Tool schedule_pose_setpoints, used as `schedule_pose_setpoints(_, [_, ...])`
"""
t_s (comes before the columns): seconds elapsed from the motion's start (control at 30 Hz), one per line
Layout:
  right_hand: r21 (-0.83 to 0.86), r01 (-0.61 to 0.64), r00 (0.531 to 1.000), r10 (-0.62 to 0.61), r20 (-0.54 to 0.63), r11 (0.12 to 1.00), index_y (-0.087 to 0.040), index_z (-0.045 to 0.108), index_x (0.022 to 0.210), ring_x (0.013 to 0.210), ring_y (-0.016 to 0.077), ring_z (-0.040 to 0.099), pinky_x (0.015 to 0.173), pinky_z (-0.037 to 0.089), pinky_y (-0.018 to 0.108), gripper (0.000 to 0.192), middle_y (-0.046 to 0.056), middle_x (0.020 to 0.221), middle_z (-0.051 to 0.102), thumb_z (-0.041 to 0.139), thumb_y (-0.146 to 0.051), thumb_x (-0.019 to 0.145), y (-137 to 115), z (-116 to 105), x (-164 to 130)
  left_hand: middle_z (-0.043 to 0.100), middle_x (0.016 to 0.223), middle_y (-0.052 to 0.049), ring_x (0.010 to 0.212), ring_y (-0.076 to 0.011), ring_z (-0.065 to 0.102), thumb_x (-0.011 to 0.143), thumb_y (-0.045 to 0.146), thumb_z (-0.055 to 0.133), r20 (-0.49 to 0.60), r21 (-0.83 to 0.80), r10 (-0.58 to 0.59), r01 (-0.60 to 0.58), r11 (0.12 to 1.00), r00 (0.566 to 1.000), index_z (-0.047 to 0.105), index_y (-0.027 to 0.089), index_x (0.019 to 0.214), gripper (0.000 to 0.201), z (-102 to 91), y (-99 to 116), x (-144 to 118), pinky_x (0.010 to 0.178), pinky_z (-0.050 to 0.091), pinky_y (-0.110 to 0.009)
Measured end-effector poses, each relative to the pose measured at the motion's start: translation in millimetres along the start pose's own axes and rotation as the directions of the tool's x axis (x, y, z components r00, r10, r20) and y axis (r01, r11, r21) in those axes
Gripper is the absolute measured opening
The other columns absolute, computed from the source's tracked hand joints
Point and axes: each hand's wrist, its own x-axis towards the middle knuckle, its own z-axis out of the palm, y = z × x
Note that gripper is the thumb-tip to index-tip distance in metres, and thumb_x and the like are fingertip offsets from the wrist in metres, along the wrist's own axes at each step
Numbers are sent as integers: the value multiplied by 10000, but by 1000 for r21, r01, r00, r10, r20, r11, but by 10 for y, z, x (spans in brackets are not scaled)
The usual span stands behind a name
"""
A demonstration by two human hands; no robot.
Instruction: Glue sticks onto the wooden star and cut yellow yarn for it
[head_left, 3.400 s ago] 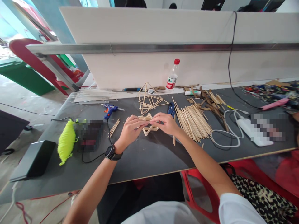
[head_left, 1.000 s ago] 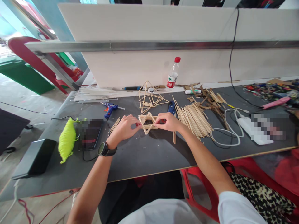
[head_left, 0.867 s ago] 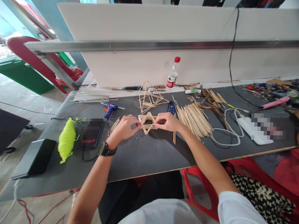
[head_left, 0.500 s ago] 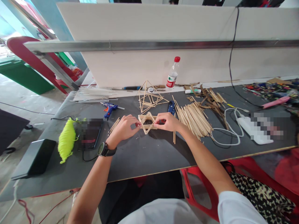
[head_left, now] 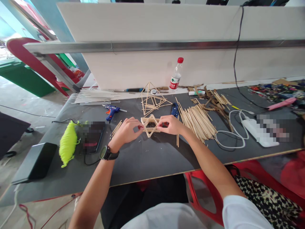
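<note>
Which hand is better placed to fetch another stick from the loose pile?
Probably the right hand: the stick pile lies just beside it, while the left hand pinches the far side of the star frame.

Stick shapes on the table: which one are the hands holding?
The flat star-shaped wooden stick frame, pinched between the left hand and right hand. The taller pyramid-shaped wooden stick frame stands untouched behind it.

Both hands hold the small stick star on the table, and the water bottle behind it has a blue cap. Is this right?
Not quite: the head view shows the water bottle has a red cap. Left hand and right hand do hold the small stick star on the table.
</note>
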Motion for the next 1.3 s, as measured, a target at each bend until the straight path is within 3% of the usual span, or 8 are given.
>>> schedule_pose_setpoints(0.3, [3, -83, 996, 83, 14, 997, -193, 730, 797, 618, 114, 509, 633, 364, 283, 245, 9, 766, 661, 668, -392, 926, -21, 27, 16, 714, 864, -29, 861, -213, 602, 968, 306, 596, 3, -1, -30, 30, 1000, 1000, 686, 214, 862, 166, -11, 8, 2, 770, 412, -358])
schedule_pose_setpoints(0.37, [41, -134, 991, 134, 11, 990, -199, 701, 826, 624, 122, 523, 635, 367, 285, 245, 1, 744, 657, 661, -416, 932, -18, 43, 17, 705, 935, -46, 913, -227, 606, 942, 330, 627, -10, -15, -54, 54, 998, 998, 663, 208, 938, 127, -22, 4, -4, 828, 438, -373])
schedule_pose_setpoints(0.47, [118, -193, 981, 196, -6, 974, -213, 640, 902, 637, 130, 534, 642, 374, 285, 235, -15, 735, 634, 658, -445, 931, -4, 69, 14, 691, 1131, -81, 1050, -263, 604, 928, 376, 641, 0, -21, -97, 97, 995, 995, 636, 212, 1126, 258, -33, 2, -20, 926, 453, -415])
schedule_pose_setpoints(0.63, [168, -187, 982, 190, 1, 968, -229, 568, 936, 627, 129, 512, 634, 360, 287, 223, -37, 712, 577, 666, -429, 922, 50, 108, 7, 668, 1274, -95, 1162, -290, 600, 999, 398, 552, 61, -2, -123, 124, 992, 990, 614, 269, 1354, 383, -13, -2, -34, 959, 448, -439])
schedule_pose_setpoints(1.3, [169, -153, 988, 148, 40, 974, -222, 603, 1027, 613, 118, 501, 634, 382, 282, 225, -41, 727, 584, 668, -410, 921, 64, 92, 5, 739, 1151, -76, 1046, -249, 641, 1043, 413, 504, 39, 22, -118, 117, 993, 992, 752, 271, 1226, 340, 37, 10, -10, 872, 420, -404])
